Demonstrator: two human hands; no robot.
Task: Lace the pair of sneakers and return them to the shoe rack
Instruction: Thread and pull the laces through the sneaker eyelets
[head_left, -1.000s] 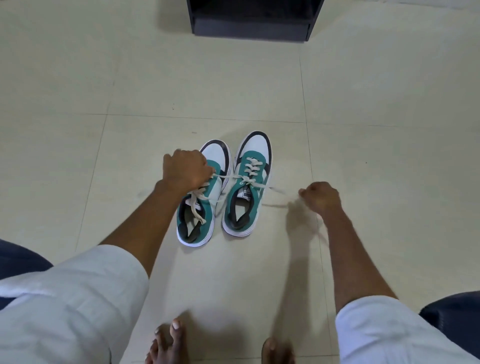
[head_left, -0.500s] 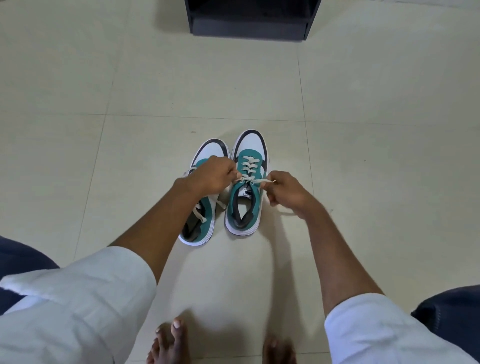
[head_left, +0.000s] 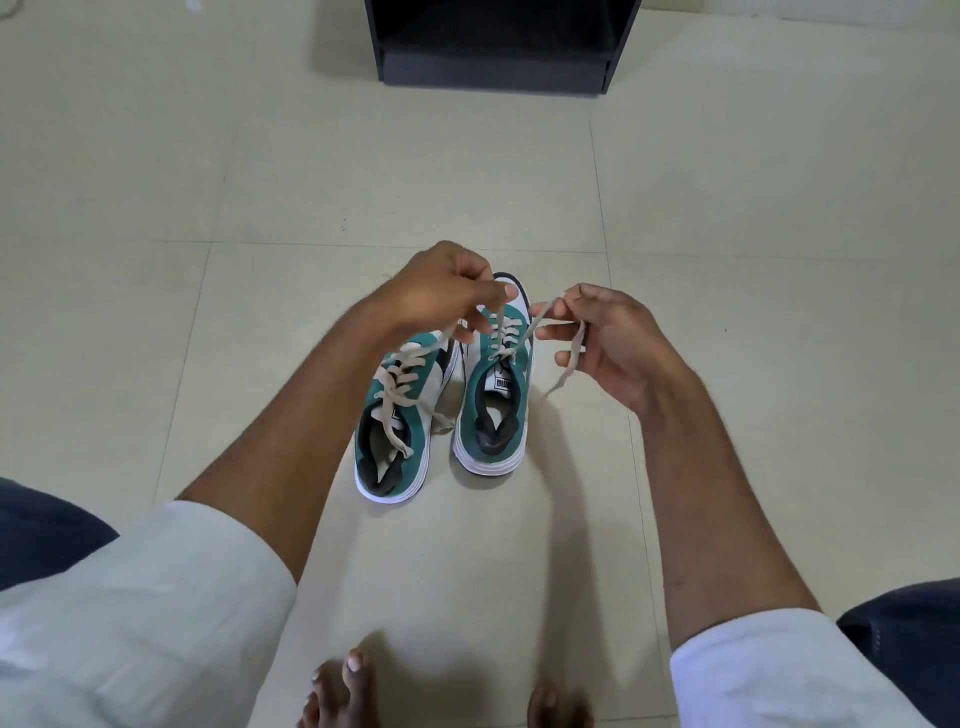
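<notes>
While you pinch one lace end in each hand — left hand (head_left: 441, 291), right hand (head_left: 608, 343) — above the right sneaker (head_left: 496, 395), both sneakers sit untied on the floor (head_left: 208, 156), shoe rack (head_left: 498, 47) waiting beyond.

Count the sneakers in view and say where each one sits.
2. The left sneaker stands on the floor under the left forearm; the right sneaker stands beside it, its lace ends held by the left hand and right hand. None seem hidden.

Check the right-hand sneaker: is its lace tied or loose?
Loose: right sneaker has no knot; left hand and right hand each hold a free lace end.
</notes>
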